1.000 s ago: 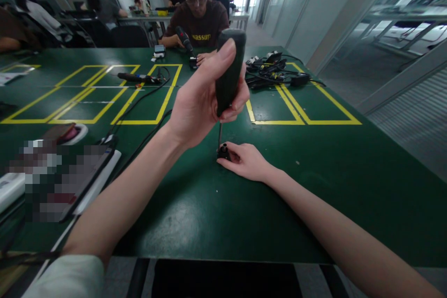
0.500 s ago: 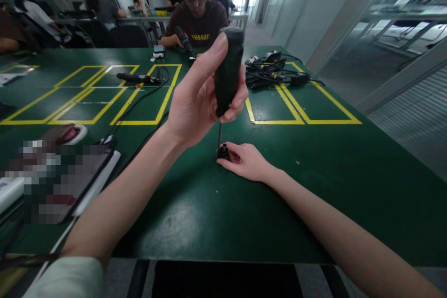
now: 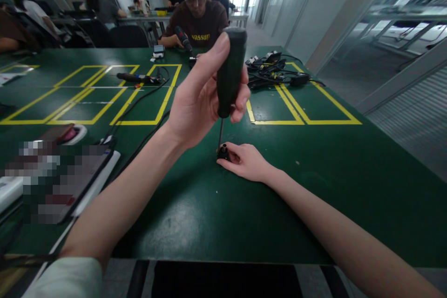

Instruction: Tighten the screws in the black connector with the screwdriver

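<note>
In mid-frame the left hand [image 3: 195,100] grips a near-upright screwdriver [image 3: 232,72], its dark handle hiding part of the fingers. Just below, the right hand [image 3: 249,163] pinches a small black part [image 3: 222,152] against the green table [image 3: 244,223]; its right side is covered, and the screwdriver's tip is hard to make out. Pixelation blurs a device [image 3: 75,181] at lower left. Yellow tape [image 3: 279,122] marks the tabletop; a seated person [image 3: 202,18] fills top centre.

A loose, plain sleeve [image 3: 68,279] in pale, whitish green shows at near left, its edge softly rounded around the slim, bare left forearm [image 3: 139,186]. The right forearm [image 3: 324,214] is bare and slender; the left hand [image 3: 199,95] and right hand [image 3: 249,163] are ungloved.
</note>
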`<state>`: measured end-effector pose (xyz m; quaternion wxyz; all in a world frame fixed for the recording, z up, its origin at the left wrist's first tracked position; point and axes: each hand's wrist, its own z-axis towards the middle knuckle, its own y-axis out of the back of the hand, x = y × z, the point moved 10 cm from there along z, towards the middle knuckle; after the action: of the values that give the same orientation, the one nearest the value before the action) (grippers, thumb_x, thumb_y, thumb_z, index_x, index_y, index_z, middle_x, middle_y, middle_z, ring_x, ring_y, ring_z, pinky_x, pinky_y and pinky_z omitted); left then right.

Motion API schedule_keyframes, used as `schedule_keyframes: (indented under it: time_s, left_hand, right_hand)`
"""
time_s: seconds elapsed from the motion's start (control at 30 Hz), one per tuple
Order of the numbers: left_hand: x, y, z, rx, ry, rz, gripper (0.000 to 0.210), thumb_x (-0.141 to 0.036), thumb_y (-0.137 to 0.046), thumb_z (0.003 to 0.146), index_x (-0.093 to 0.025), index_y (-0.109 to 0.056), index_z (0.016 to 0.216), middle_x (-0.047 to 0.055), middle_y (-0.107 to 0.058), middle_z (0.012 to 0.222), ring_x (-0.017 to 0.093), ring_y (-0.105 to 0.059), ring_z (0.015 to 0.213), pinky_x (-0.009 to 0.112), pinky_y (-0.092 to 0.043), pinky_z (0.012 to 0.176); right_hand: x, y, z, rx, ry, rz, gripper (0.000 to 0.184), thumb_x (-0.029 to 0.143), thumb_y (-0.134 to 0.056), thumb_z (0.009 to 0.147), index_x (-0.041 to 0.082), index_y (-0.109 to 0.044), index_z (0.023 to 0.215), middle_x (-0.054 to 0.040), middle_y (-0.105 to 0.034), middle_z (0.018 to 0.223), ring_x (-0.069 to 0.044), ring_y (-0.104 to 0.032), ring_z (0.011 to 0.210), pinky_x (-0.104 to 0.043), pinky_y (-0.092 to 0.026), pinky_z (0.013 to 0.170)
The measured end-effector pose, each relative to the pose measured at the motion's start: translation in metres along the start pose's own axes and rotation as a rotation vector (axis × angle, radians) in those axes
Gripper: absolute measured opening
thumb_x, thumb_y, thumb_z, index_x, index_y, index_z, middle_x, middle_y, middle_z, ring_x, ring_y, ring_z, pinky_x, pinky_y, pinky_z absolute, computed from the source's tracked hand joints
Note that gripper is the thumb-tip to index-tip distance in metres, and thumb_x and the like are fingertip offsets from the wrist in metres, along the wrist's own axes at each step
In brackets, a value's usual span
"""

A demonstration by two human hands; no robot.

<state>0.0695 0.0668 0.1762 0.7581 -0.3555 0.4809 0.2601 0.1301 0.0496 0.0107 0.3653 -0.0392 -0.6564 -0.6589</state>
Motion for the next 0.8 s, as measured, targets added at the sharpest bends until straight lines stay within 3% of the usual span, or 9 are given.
schedule_keyframes:
  time_s: [0.17, 0.3, 0.47, 0.67, 0.8]
  left_hand:
    - [-0.0005, 0.0014, 0.0011, 0.018, -0.007, -0.023, 0.064, -0.078, -0.049, 0.092, -0.017, -0.06, 0.078, -0.001, -0.051, 0.055, 0.007, -0.045, 0.042, 0.02, -0.031, 0.044]
    - [0.0023, 0.0037, 0.0019, 0.019, 0.026, 0.02, 0.071, -0.081, -0.041, 0.093, -0.015, -0.064, 0.08, 0.0, -0.052, 0.055, 0.009, -0.047, 0.045, 0.021, -0.036, 0.047]
    - [0.0015, 0.0032, 0.0002, 0.005, 0.016, 0.006, 0.063, -0.076, -0.049, 0.093, -0.016, -0.062, 0.077, 0.001, -0.055, 0.058, 0.011, -0.054, 0.05, 0.024, -0.045, 0.055]
    - [-0.0004, 0.0015, 0.0002, 0.012, 0.002, -0.044, 0.06, -0.069, -0.043, 0.1, -0.016, -0.061, 0.077, 0.0, -0.051, 0.056, 0.008, -0.047, 0.045, 0.019, -0.032, 0.046]
    - [0.0002, -0.0005, 0.0008, 0.046, 0.018, -0.039, 0.07, -0.076, -0.039, 0.097, -0.014, -0.066, 0.079, 0.0, -0.048, 0.056, 0.008, -0.045, 0.046, 0.02, -0.035, 0.046]
  right_hand:
    - [0.0012, 0.0006, -0.0002, -0.005, 0.006, 0.007, 0.03, 0.046, -0.065, 0.098, 0.021, -0.055, 0.085, 0.0051, -0.054, 0.06, -0.012, -0.049, 0.054, -0.025, -0.029, 0.06]
    - [0.0, 0.0004, -0.0004, -0.005, 0.0, 0.006, 0.029, 0.045, -0.065, 0.098, 0.021, -0.055, 0.085, 0.0052, -0.054, 0.06, -0.012, -0.049, 0.054, -0.025, -0.029, 0.06]
    - [-0.0012, 0.0007, -0.0003, -0.009, -0.007, -0.002, 0.031, 0.045, -0.066, 0.097, 0.021, -0.054, 0.083, 0.0049, -0.054, 0.061, -0.012, -0.049, 0.055, -0.025, -0.029, 0.06]
    - [0.0003, 0.0, -0.0003, -0.009, 0.01, 0.0, 0.029, 0.046, -0.065, 0.098, 0.021, -0.055, 0.085, 0.0054, -0.053, 0.06, -0.012, -0.049, 0.053, -0.025, -0.029, 0.059]
    - [0.0003, 0.0008, -0.0003, -0.015, 0.013, -0.002, 0.029, 0.045, -0.065, 0.097, 0.021, -0.055, 0.084, 0.0055, -0.052, 0.059, -0.012, -0.049, 0.053, -0.025, -0.029, 0.06]
